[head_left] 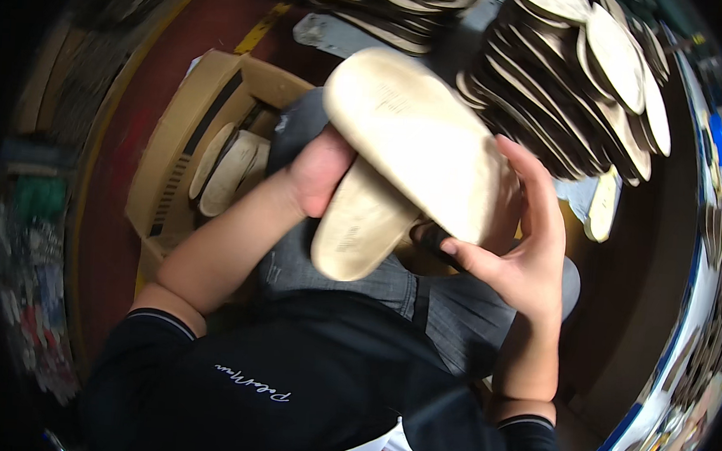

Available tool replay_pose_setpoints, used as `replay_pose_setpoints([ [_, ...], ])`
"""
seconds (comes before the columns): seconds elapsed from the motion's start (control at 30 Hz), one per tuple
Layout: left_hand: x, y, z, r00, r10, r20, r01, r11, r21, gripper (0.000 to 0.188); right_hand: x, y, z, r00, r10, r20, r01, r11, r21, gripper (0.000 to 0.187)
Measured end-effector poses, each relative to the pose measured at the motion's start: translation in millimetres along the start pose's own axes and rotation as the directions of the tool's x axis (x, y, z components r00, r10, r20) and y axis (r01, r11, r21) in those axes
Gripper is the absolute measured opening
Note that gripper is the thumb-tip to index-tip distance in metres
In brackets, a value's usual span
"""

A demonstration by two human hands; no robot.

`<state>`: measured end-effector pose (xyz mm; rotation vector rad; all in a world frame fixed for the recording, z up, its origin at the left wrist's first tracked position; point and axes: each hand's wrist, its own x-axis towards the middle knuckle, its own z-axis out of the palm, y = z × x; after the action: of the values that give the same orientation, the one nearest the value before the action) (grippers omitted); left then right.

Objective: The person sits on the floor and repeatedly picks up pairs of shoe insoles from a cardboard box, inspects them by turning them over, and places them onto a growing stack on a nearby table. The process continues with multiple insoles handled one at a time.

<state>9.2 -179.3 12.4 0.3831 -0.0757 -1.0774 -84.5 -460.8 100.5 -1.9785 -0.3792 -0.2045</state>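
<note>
Two cream shoe insoles are held up crossed over my lap. The upper insole is slightly blurred and lies over part of the lower insole, whose rounded end points down towards me. My left hand grips them at their left side, with most of its fingers hidden behind the upper one. On the right, my right hand spans the upper insole's wide end, fingers along the far edge and thumb at the near edge. A dark piece shows beside that thumb; I cannot make out what it is.
A cardboard box with several insoles inside stands left of my legs. Tall stacks of insoles with dark undersides rise ahead to the right, and another stack is at the far middle. A cluttered shelf edge runs along the right.
</note>
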Motion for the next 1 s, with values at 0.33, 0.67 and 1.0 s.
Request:
replay_pose_setpoints([
  [0.33,4,-43,33,0.759,0.629,-0.17,-0.485,0.719,0.498,0.06,-26,-3,101,0.97,0.232,-0.078,-0.239,0.966,-0.093,0.105],
  [0.67,-157,74,-49,0.11,0.933,-0.342,-0.602,0.336,0.724,0.051,-19,34,75,0.945,0.297,-0.136,-0.279,0.95,0.137,0.058],
  [1.0,-264,-51,-364,-0.263,0.765,-0.588,0.156,0.635,0.757,0.062,-36,56,73,0.89,0.456,-0.002,-0.445,0.87,0.212,0.041],
])
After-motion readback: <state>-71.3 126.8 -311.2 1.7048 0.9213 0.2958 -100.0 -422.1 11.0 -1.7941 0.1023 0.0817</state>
